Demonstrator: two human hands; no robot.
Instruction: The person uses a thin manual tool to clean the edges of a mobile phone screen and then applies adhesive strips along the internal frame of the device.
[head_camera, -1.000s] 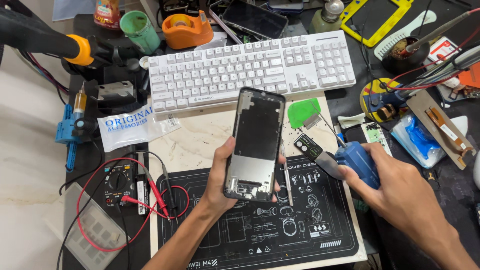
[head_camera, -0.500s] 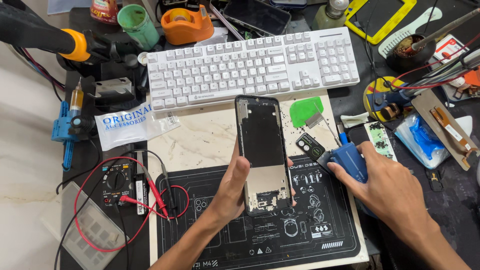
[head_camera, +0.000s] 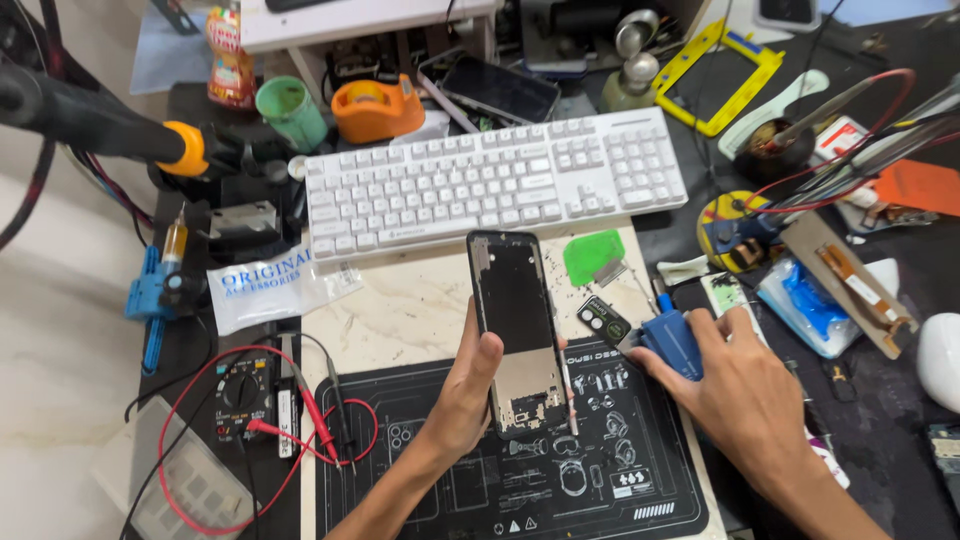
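My left hand (head_camera: 467, 390) holds an opened smartphone frame (head_camera: 518, 325) upright over a black repair mat (head_camera: 400, 470), thumb on its left edge. The frame's inside faces me, dark above and bare metal below. My right hand (head_camera: 745, 395) grips a blue tool (head_camera: 672, 340) just right of the phone. The tool's tip reaches a small black camera part (head_camera: 603, 320) lying beside the phone.
A white keyboard (head_camera: 490, 185) lies behind the phone. A green plastic scraper (head_camera: 594, 255) sits right of it. A multimeter (head_camera: 245, 400) with red leads is at the left. An orange tape dispenser (head_camera: 375, 108), a green cup (head_camera: 290, 112) and cluttered parts ring the bench.
The phone frame has tilted more upright and shifted slightly right in my left hand. My right hand with the blue tool has stayed close beside it.
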